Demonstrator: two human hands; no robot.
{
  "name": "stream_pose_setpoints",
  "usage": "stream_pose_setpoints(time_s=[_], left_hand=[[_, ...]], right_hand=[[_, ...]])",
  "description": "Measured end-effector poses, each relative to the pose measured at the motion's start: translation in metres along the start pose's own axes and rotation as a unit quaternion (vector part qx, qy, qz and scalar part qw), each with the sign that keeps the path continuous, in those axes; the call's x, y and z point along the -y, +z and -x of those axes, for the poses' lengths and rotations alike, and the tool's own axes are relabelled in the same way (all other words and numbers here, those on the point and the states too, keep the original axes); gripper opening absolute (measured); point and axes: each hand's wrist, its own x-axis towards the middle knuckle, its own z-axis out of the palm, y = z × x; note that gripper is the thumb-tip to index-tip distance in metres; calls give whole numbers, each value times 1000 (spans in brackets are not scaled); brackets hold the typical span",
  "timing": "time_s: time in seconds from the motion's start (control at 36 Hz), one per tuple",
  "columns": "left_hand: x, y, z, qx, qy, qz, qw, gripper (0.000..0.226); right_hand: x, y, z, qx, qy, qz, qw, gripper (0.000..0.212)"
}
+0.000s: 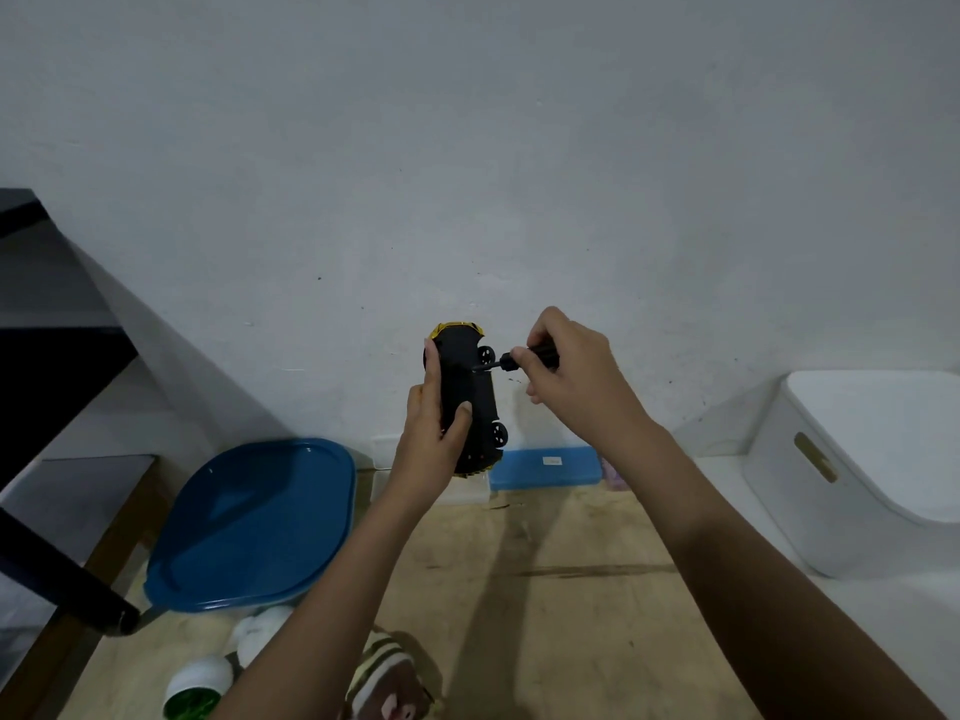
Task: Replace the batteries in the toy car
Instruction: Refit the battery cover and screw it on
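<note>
**Screwdriver tip on the upturned car**

Your left hand (434,433) grips the toy car (467,392). The thumb curls over its black underside and the fingers wrap behind, holding it raised before the wall with the wheels facing you. Your right hand (571,376) is closed round a black screwdriver (519,360), whose tip touches the underside near the upper wheel. The car sits between both hands, above the bench (571,589). On the bench, a blue-lidded container (249,522) stands at left, a flat blue box (545,467) lies against the wall, and a white bin (857,459) stands at right. Their contents are hidden.
</note>
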Motion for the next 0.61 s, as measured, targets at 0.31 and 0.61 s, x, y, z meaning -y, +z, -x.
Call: stream_pose_setpoints(time_s=[0.31,0.61], left_hand=[[-14,-7,3,23,-56,231,971,73],[-14,-5,3,20,-83,225,971,72]], right_hand=[[6,-13,1,-180,25,-238,954,14],[5,1,7,-149,3,-196,969,14]])
